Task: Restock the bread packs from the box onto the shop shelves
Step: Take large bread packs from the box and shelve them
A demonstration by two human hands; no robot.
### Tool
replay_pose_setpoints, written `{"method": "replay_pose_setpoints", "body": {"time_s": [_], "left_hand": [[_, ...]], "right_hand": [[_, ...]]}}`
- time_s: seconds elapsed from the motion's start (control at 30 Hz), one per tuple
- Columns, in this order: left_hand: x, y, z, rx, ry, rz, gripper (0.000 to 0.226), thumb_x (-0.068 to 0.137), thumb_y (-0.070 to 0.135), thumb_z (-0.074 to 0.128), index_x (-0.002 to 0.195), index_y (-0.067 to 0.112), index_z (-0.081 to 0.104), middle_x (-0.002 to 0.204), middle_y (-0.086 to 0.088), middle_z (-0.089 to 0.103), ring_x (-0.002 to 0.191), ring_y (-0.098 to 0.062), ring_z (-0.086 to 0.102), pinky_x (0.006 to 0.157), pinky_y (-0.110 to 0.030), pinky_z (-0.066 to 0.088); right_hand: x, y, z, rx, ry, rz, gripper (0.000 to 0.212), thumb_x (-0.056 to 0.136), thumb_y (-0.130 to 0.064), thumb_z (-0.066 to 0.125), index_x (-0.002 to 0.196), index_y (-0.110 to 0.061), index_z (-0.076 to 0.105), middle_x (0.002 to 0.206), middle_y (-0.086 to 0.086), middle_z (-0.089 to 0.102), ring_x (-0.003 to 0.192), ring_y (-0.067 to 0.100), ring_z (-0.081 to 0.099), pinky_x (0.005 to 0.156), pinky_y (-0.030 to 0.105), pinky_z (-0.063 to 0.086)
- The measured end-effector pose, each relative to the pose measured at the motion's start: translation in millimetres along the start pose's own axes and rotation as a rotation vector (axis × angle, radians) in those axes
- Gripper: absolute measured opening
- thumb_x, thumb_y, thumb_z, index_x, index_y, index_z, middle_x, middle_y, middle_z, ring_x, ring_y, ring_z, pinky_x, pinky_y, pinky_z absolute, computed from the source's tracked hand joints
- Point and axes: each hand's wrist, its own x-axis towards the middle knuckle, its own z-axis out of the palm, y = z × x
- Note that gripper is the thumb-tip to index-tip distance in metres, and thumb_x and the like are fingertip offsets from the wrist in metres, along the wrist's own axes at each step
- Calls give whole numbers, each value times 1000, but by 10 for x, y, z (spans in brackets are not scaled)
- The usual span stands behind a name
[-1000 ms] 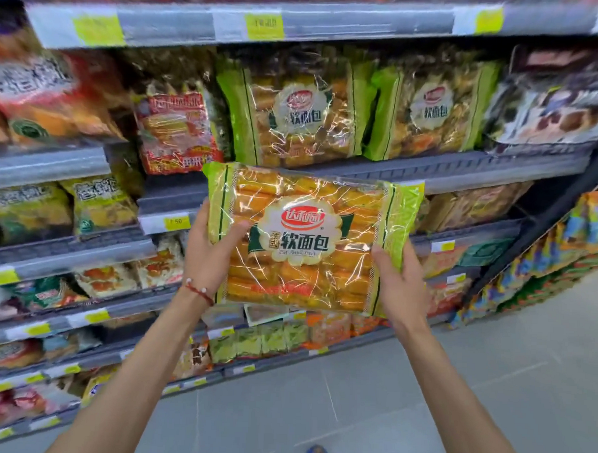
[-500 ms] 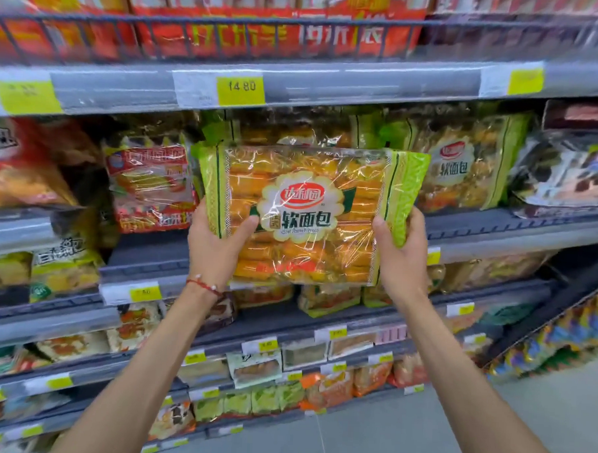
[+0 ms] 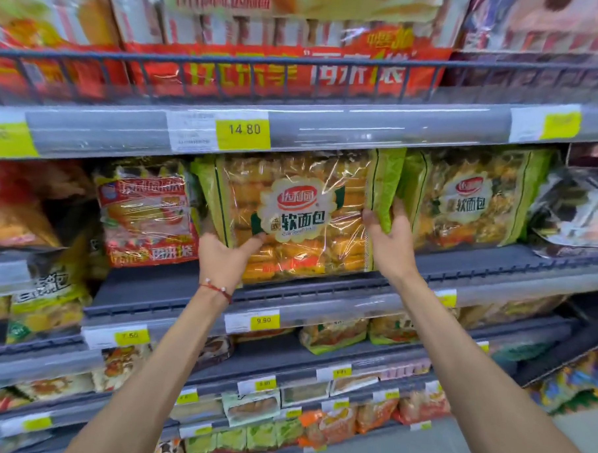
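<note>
A green-edged clear bread pack (image 3: 301, 216) full of golden rolls stands upright on the grey middle shelf (image 3: 477, 268), under the 14.80 price tag. My left hand (image 3: 222, 257) grips its lower left corner, thumb on the front. My right hand (image 3: 389, 237) grips its right green edge. A matching bread pack (image 3: 470, 203) stands right beside it on the same shelf. The box is not in view.
A red-labelled pack (image 3: 147, 213) stands to the left of the held pack. Above, a wire-fronted shelf (image 3: 298, 62) carries red packs. Lower shelves (image 3: 284, 362) hold several smaller packs and yellow price tags. Grey floor shows at the bottom right.
Both hands have lifted the bread pack up and pushed it forward from in front of the shelves into the slot on the middle shelf. The camera has moved closer.
</note>
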Motion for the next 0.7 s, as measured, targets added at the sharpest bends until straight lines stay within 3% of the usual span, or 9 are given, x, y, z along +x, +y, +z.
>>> {"method": "replay_pose_setpoints", "body": {"time_s": [0.07, 0.13, 0.2, 0.27, 0.37, 0.43, 0.5, 0.6, 0.7], "left_hand": [[-52, -120, 16, -1, -23, -5, 47, 73, 17, 86, 92, 33, 46, 90, 13, 55, 77, 9, 50, 71, -13, 45], [-79, -183, 30, 5, -54, 18, 60, 75, 19, 85, 117, 31, 43, 111, 12, 58, 97, 6, 55, 89, -8, 42], [-43, -246, 37, 15, -72, 29, 71, 73, 24, 85, 128, 31, 41, 127, 7, 57, 116, -6, 55, 101, -17, 39], [5, -268, 43, 26, -82, 3, 80, 67, 38, 87, 133, 25, 44, 132, 4, 57, 122, -14, 55, 108, -33, 41], [42, -281, 47, 9, -94, -58, 92, 59, 47, 88, 137, 29, 45, 128, 4, 62, 119, -18, 59, 105, -43, 47], [34, -281, 69, -14, -96, -89, 97, 55, 53, 88, 138, 34, 43, 131, 4, 59, 122, -19, 56, 105, -45, 46], [6, -275, 101, -43, -102, -101, 103, 55, 54, 87, 143, 34, 38, 137, 5, 54, 128, -18, 51, 109, -45, 42], [-34, -228, 113, -35, -100, -81, 88, 63, 46, 85, 138, 34, 41, 135, 7, 54, 127, -16, 50, 111, -45, 40], [-117, -169, 68, 53, -53, -43, 89, 66, 50, 84, 141, 33, 38, 143, 8, 46, 135, -15, 40, 115, -45, 34]], "right_hand": [[-26, 105, 7, -11, 2, 21, 75, 105, -36, 57, 164, -14, 17, 168, -4, 27, 148, 4, 24, 110, 15, 16], [-57, 206, -9, -11, 13, 50, 72, 105, -33, 58, 163, -13, 20, 155, -13, 37, 129, -8, 27, 104, 8, 19], [-79, 262, -37, 10, 20, 68, 68, 105, -32, 58, 162, -13, 25, 137, -20, 38, 125, -7, 31, 100, 8, 23], [-73, 295, -50, 14, 30, 65, 70, 103, -36, 61, 160, -13, 29, 139, -18, 41, 133, 2, 36, 105, 15, 26], [-72, 310, -26, 21, 107, 80, 68, 103, -37, 61, 158, -9, 34, 147, -15, 43, 137, 5, 39, 110, 19, 29], [-95, 290, 1, 9, 142, 74, 69, 103, -44, 59, 159, -11, 36, 158, -4, 45, 145, 14, 40, 122, 33, 30], [-91, 275, 0, 4, 141, 73, 66, 103, -47, 57, 157, -14, 39, 156, -4, 48, 143, 15, 43, 124, 42, 31], [-79, 257, -41, -19, 114, 89, 64, 104, -44, 55, 157, -12, 39, 147, -12, 47, 137, 10, 41, 120, 34, 30], [-154, 227, -97, -75, 95, 117, 74, 101, -54, 54, 161, -15, 33, 162, 2, 41, 151, 24, 35, 125, 46, 28]]}}
